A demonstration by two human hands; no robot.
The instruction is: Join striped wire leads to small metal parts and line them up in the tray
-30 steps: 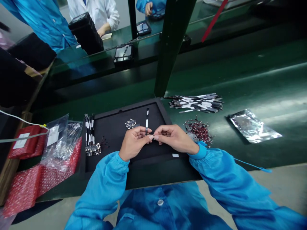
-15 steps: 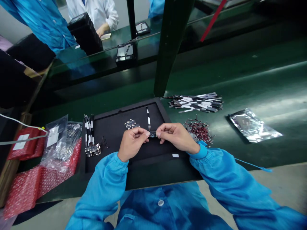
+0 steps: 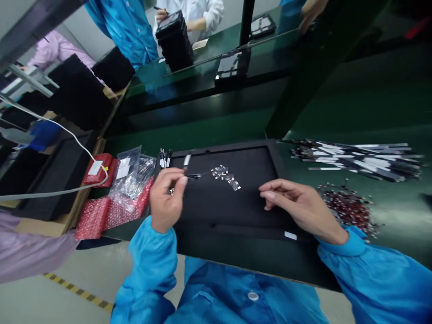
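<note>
My left hand (image 3: 167, 200) is closed in a pinch on a thin black-and-white flex cable (image 3: 186, 161), above the left side of a black tray (image 3: 222, 211). Whatever hangs from the cable's lower end is hidden by the fingers. Behind that hand, more black-and-white cables (image 3: 165, 158) lie at the tray's left edge, partly covered. A few small circuit boards (image 3: 232, 182) rest mid-tray, between the two hands. My right hand (image 3: 300, 207) hovers over the tray's right side, its fingers loosely bent and apart, with nothing visible in them.
Right of the tray are a heap of black-and-white strips (image 3: 354, 157) and a pile of small dark-red parts (image 3: 349, 207). A white label (image 3: 290, 235) lies at the tray's front edge. Red bubble-wrap (image 3: 92, 218) and clear bags (image 3: 130, 180) sit left. Co-workers stand across the bench.
My hands have parted: the left carried the flex cable leftward from the tray's middle, while the right let go and drew away to the right. The camera view has turned left.
</note>
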